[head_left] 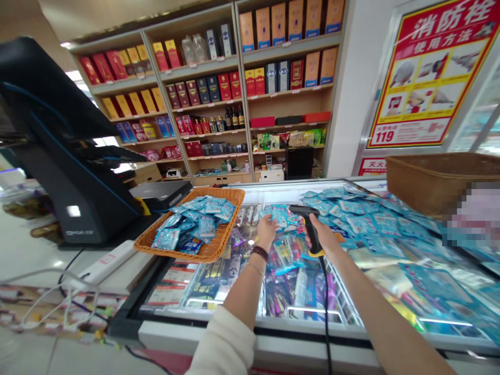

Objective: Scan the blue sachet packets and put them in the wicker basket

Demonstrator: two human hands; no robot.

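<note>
My left hand pinches a small blue snack packet above the glass top of a chest freezer. Wrapped round the grip of a black and yellow barcode scanner is my right hand; the scanner's head points left towards the packet. A cable hangs from the scanner down over the freezer's front edge. Left of my hands, an orange wicker basket holds a heap of blue packets. More blue packets lie spread over the glass on the right.
A black point-of-sale terminal stands at the left, with white cables below it. One brown basket sits at the far right. Shelves of boxed goods and bottles line the back wall. Packaged goods show through the freezer glass.
</note>
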